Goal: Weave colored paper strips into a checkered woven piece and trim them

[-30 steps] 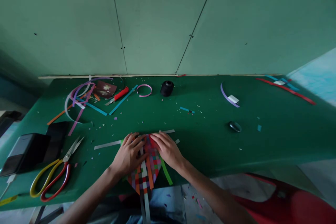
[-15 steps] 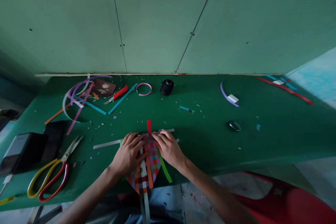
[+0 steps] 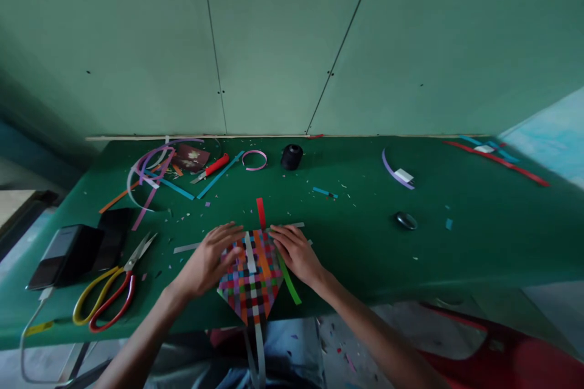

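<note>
A multicoloured woven strip mat, pointed at its near end, lies at the table's front edge. My left hand rests over its left side, fingers stretched out, the thumb over the weave. My right hand lies on its upper right edge with extended fingers and holds nothing visible. Loose ends stick out of the mat: a red strip at the far side, a green strip at the right, a pale strip at the left, and grey strips hanging toward my lap.
Scissors and black devices with a white cable lie at left. Behind them are curled strips and a red-handled utility knife. A black thread spool stands at the back. A dark oval object sits at right.
My left hand has shifted left, uncovering more of the mat's middle. My right hand stays at the upper right edge. The camera view has tilted and moved slightly left.
</note>
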`<state>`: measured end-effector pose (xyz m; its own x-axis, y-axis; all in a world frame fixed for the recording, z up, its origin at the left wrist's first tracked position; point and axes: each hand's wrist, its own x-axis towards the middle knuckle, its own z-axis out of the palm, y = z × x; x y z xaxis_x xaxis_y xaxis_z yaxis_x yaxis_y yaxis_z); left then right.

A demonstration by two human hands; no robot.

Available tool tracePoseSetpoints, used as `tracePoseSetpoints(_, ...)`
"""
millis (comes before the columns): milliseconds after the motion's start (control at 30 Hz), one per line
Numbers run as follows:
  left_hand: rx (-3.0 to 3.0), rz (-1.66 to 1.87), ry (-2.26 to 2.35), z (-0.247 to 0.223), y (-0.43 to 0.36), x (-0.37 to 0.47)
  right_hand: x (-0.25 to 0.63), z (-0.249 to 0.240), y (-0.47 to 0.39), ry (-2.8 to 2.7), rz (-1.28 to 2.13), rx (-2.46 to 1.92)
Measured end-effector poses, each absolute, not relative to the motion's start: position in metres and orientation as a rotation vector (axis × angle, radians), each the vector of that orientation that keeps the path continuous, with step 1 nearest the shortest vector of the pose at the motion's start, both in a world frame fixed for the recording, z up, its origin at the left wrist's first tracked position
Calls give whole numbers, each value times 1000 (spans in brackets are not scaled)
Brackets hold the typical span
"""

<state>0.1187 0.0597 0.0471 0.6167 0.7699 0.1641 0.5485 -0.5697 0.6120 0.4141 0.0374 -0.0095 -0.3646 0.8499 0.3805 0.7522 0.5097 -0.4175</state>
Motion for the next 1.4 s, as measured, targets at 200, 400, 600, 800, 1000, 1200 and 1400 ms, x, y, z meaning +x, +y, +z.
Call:
tracePoseSetpoints(200, 2009, 774, 1330, 73, 51, 56, 421, 6, 49, -1930, 464, -1249)
tracePoseSetpoints(400, 2068, 744, 1382, 53, 63, 63, 411, 46, 78, -1702, 589, -1208)
tracePoseSetpoints(600, 2338, 583, 1285, 23, 80, 76, 371, 116, 161, -1910, 547, -998)
tracePoseSetpoints(800, 2565, 533, 1371, -8, 65, 71, 333, 109, 200, -2514, 798, -923)
tracePoseSetpoints(1000, 2624, 546, 1375, -8, 52, 73, 311, 53, 134, -2829, 385, -853)
tracePoseSetpoints(1200, 2603, 533, 1436, -7, 43, 78, 313, 27, 97, -2787, 251, -865)
tracePoseSetpoints(1400, 2576, 589, 1460, -9, 41, 79, 311, 16, 84, -2703, 179, -890)
